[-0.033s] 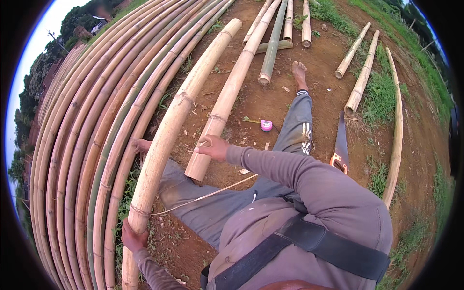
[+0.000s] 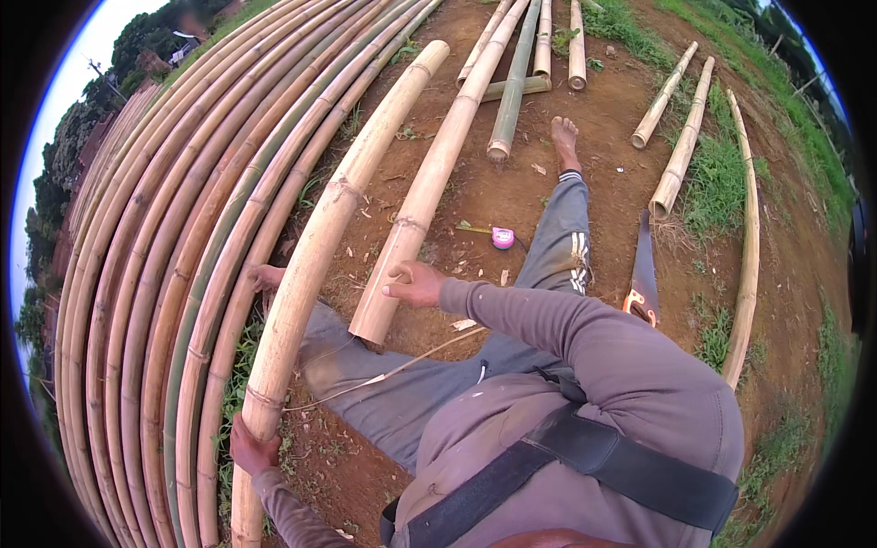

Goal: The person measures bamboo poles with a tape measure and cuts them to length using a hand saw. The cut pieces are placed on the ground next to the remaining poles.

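Saw bare, matt bamboo mostly. Noticed the thick pale pole (image 2: 297,292) first: smooth and dry-looking between rough, ridged joints. Got much the same finish off the second pale pole (image 2: 427,196). Spotted smooth, slightly waxy skin on the green pole (image 2: 513,100). Toward the left edge of the crumbly dirt ground (image 2: 493,192), found the long row of poles (image 2: 212,333), duller but smooth-ish. Made out pink plastic on the tape measure (image 2: 502,238), dull grey metal on the saw blade (image 2: 644,256) toward the ground's right edge, with a plastic-looking orange handle (image 2: 640,307). Clocked soft matt cloth on the shirt (image 2: 484,434) and grubby trousers (image 2: 553,237), plus a smooth black leathery strap (image 2: 607,457).
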Available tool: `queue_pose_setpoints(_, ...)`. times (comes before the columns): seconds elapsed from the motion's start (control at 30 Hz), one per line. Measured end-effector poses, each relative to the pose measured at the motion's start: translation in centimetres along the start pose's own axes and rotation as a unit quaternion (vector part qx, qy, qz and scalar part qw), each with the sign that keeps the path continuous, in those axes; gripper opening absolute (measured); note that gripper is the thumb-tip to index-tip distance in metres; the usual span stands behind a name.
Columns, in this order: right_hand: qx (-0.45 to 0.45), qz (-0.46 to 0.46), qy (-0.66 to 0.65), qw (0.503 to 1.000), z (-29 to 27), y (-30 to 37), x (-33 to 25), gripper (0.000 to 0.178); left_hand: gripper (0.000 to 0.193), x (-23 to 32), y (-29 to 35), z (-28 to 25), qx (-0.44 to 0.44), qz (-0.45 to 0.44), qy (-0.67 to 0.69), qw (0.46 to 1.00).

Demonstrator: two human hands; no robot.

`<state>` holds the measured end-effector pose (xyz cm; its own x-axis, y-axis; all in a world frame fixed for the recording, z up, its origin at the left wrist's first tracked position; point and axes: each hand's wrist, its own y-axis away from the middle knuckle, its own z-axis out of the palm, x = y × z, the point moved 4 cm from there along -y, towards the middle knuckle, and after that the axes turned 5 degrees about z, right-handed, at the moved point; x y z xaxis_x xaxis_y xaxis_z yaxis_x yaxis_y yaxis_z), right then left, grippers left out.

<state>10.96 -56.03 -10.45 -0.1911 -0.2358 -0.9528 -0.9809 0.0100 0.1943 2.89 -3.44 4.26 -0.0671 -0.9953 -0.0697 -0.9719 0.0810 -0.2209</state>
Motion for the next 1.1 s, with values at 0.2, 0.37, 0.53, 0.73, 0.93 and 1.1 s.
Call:
queue_pose_setpoints(0.2,0.028,0.194,0.041,0.980,-6.7,6.3,9.3,0.047,0.103,-1.3,-2.2,6.8,-0.086,-0.053,0.018,0.995)
queue_pose_setpoints(0.37,0.028,0.248,-0.028,0.968,-6.7,7.6,10.7,0.043,0.104,-0.8,-2.3,7.7,-0.091,-0.055,0.012,0.994)
queue_pose_setpoints(0.53,-0.088,0.214,-0.222,0.947,3.2,3.9,2.6,0.055,0.100,0.2,-0.9,6.5,-0.038,-0.032,-0.026,0.998)
queue_pose_setpoints(0.73,-0.151,0.233,-0.513,0.813,16.7,-1.1,-9.2,0.121,0.096,8.3,-3.4,1.7,0.011,0.020,0.015,1.000)
queue_pose_setpoints(0.93,0.060,0.136,-0.593,0.791,10.3,-2.8,-8.6,0.080,0.107,16.0,-3.1,-3.7,-0.040,0.133,0.150,0.979)
queue_pose_setpoints(1.1,0.157,0.057,-0.600,0.782,-6.4,-5.3,-7.7,0.073,0.134,7.3,4.4,-7.8,-0.247,0.067,0.133,0.957)
